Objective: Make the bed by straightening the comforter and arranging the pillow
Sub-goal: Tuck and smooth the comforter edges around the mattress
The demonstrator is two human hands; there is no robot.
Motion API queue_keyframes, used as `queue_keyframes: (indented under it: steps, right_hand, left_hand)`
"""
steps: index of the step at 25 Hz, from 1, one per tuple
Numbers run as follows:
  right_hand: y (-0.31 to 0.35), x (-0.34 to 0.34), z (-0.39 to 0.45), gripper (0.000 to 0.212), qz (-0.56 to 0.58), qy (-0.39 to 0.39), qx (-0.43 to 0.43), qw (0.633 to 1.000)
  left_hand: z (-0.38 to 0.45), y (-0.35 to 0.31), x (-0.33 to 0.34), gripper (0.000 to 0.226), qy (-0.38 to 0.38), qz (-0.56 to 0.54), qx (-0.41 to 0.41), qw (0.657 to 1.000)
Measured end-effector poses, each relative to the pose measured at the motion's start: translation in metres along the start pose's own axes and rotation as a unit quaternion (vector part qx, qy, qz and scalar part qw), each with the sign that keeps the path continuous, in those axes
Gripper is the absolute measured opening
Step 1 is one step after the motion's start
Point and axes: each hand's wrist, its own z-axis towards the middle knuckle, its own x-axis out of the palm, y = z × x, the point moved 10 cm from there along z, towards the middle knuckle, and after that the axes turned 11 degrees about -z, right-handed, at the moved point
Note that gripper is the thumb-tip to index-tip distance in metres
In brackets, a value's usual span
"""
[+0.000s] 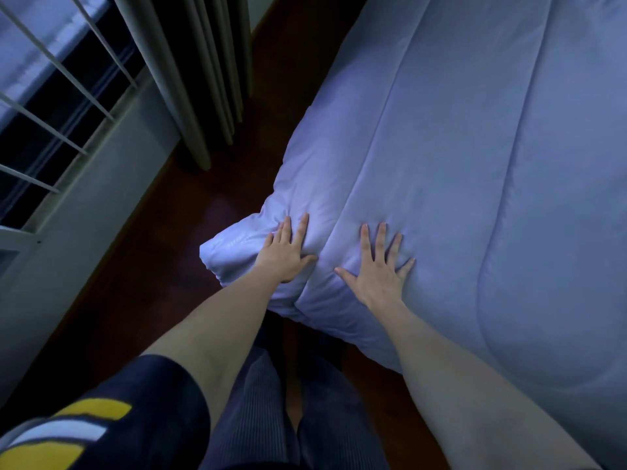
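Comforter (pixel 475 147) lay over the bed, and both the left hand (pixel 286 254) and right hand (pixel 380 276) pressed flat with straight, spread fingers near its bunched corner, which should be smoothed outward with even pressure.

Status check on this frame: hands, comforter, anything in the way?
Left hand and right hand flat, pressing the pale blue quilted comforter. Its near corner bunched, overhanging the dark wood floor. No pillow seen. Nothing obstructing.
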Motion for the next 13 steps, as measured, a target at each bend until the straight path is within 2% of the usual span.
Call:
queue_keyframes:
  steps: [5, 8, 13]
  right_hand:
    - [0.002, -0.009, 0.000, 0.101, 0.009, 0.015, -0.029, 0.999]
    - [0.004, -0.030, 0.005, 0.091, 0.019, 0.010, -0.071, 0.997]
    - [0.001, -0.125, 0.050, 0.077, 0.044, -0.017, -0.123, 0.991]
  left_hand:
    - [-0.014, 0.006, -0.016, 0.082, 0.037, 0.065, -0.012, 0.997]
    - [-0.026, 0.004, -0.044, 0.078, 0.051, 0.104, -0.029, 0.993]
    - [-0.012, -0.036, -0.158, 0.077, -0.017, 0.161, -0.015, 0.987]
